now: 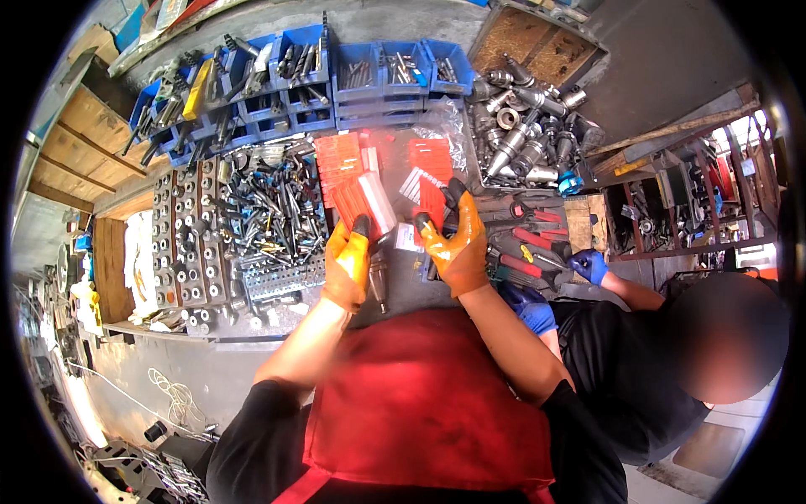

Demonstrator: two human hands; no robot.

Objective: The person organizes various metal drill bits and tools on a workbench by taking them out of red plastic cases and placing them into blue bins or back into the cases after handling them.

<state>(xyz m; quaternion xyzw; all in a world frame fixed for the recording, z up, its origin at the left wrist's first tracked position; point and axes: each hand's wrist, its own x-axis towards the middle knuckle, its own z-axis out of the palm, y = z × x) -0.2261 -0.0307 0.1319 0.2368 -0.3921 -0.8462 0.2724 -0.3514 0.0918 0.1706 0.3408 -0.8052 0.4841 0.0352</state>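
My left hand [347, 267], in an orange glove with dark fingertips, is closed on a stack of flat red plastic cases [351, 207] with a white side. In my right hand [460, 254], gloved alike, a red case [431, 203] is gripped between thumb and fingers. More red cases [337, 160] lie on the bench beyond my left hand, and another red group [430, 151] sits beyond the right. Between my hands is a small white label card [408, 238]. A metal tool holder [379, 284] lies close to my left wrist.
Blue bins [358, 76] with cutting tools line the back. Heaped drill bits and cutters [277, 206] lie left, beside racks of round metal parts [189, 239]. A tray of metal tool holders [529, 126] stands back right. A blue-gloved co-worker [621, 361] is close on my right, near red-handled pliers [522, 266].
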